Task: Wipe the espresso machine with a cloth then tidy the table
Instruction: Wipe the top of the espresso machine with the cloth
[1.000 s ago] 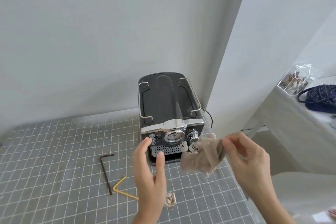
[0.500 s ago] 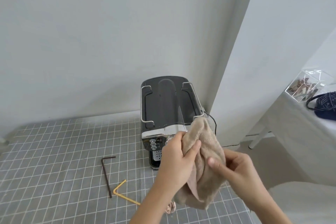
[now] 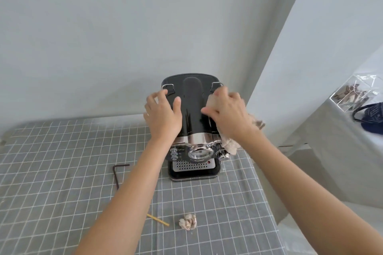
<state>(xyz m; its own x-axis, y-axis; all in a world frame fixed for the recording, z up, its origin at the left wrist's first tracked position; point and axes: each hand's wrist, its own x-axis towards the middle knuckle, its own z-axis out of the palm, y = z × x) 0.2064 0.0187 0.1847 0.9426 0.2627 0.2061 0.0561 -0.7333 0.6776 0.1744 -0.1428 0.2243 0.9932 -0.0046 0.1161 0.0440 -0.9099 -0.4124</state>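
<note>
From my head camera, the espresso machine [image 3: 191,122] stands at the far end of the table [image 3: 62,172], against the wall. My left hand [image 3: 162,114] lies open and flat on its top's left side, bracing it. My right hand [image 3: 227,114] presses the cloth [image 3: 229,144] against the top's right side, fingers spread over it. I reckon a hard swipe could skid the machine or snag the cloth on the side knob. Half a second ago both hands were bunching the cloth in front of the machine; now they are on it.
</note>
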